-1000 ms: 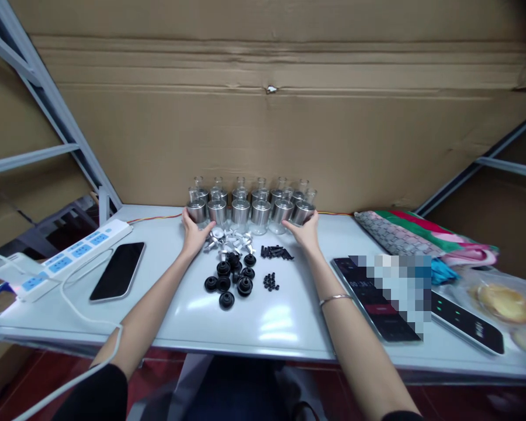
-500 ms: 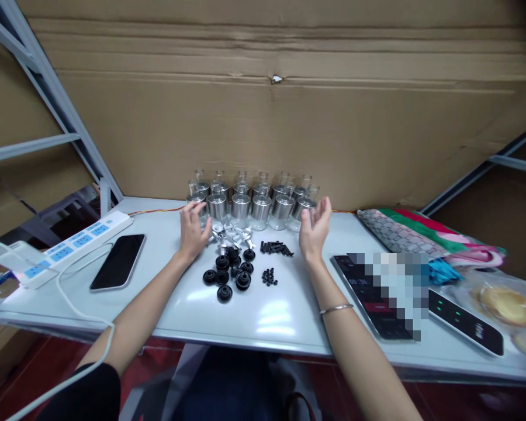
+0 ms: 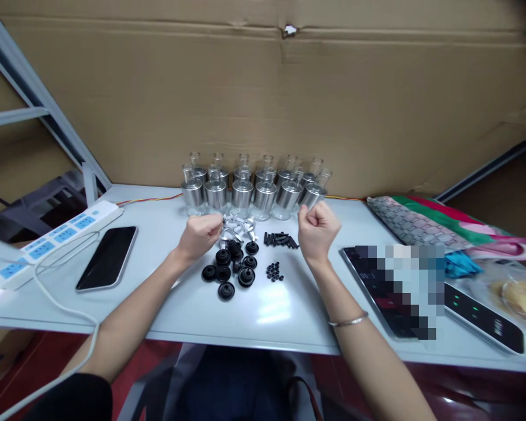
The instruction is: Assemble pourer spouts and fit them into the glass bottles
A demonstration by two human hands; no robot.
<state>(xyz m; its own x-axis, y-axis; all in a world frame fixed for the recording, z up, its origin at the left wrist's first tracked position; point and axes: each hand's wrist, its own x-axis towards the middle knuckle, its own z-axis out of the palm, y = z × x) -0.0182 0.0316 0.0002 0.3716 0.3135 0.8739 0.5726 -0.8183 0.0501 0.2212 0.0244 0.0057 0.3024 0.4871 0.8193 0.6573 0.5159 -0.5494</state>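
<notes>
Head view: both hands off the jar cluster since 1 s ago. Left hand & right hand now curled into fists, empty as far as visible, just in front of jars. Black caps in front of jars, between fists, untouched.

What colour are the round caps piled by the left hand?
Black round caps, clearest in the head view.
</notes>
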